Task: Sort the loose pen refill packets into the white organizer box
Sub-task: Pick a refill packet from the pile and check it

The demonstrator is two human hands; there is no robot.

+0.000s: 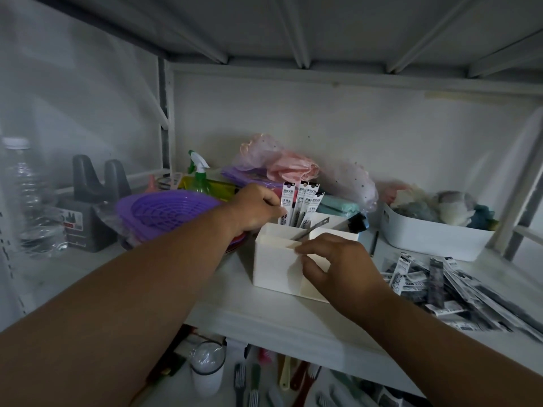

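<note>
The white organizer box [273, 267] stands on the shelf in the middle of the view. Three refill packets [302, 205] stand upright in its back left compartment. My left hand [255, 208] holds the leftmost of them near the box's rim. My right hand [338, 259] grips the box's front wall at an inner divider. A metal strip leans inside the box. A heap of loose refill packets [452, 292] lies on the shelf to the right of the box.
A purple basket [164, 215] sits left of the box, with a green spray bottle [199, 174] behind it. A white bin [435, 239] of cloths stands at the right. Plastic bags lie at the back. A clear bottle [26, 195] stands far left. Brushes lie on the lower shelf.
</note>
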